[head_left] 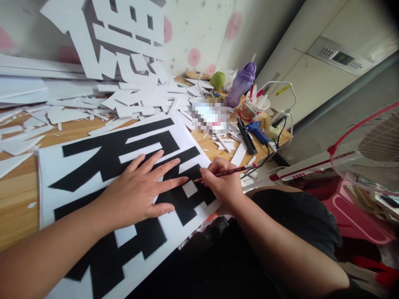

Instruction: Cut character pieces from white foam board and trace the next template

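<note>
A white sheet with a big black printed character (149,234) lies over the table's front edge. Spread flat on it, my left hand (141,187) has its fingers apart and holds nothing. My right hand (226,182) is closed round a dark red pencil (232,170). The pencil's tip meets the sheet beside a small white square in the black print, close to my left fingertips. Part of the print is hidden under my left hand and forearm.
White board offcuts (134,97) cover the back of the wooden table (15,199). A large white cut-out character (124,33) leans on the wall. At the right stand a purple bottle (241,83), a paper cup (249,110), a blue glue gun (258,132) and a fan (374,145).
</note>
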{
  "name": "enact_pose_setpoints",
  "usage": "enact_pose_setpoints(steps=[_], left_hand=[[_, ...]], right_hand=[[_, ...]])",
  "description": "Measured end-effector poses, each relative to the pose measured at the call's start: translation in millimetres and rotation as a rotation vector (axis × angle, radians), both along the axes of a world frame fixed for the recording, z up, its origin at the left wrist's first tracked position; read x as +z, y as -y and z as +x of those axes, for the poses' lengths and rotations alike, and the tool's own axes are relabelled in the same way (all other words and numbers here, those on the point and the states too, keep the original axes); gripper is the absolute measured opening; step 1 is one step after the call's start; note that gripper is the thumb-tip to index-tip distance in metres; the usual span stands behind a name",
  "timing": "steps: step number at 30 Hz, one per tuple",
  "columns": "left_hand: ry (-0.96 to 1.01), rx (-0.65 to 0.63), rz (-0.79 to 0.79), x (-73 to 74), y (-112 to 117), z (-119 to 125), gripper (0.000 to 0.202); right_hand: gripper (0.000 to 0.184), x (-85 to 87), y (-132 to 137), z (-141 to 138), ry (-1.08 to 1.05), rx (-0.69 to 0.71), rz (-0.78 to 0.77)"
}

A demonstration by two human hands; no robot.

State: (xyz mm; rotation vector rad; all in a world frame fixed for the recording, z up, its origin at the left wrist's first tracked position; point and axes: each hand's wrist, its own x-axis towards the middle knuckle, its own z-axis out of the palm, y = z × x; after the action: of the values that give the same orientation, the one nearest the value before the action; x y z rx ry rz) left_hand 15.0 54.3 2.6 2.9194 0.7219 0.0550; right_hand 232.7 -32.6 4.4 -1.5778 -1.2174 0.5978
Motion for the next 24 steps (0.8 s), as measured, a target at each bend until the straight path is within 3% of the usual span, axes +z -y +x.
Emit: enact_pose_setpoints(steps=[14,24], left_hand=[[0.044,-0.006,-0.035,-2.5,-1.2,-1.3,0.063],[0.08,0.009,-0.082,-1.0,0.3,-0.9,0.061]], right_hand=[[0.03,-7.7,-2.9,-4.3,0.162,-0.056,0.068],[0.027,-9.1,-1.1,1.6,0.069,0.036,0.052]])
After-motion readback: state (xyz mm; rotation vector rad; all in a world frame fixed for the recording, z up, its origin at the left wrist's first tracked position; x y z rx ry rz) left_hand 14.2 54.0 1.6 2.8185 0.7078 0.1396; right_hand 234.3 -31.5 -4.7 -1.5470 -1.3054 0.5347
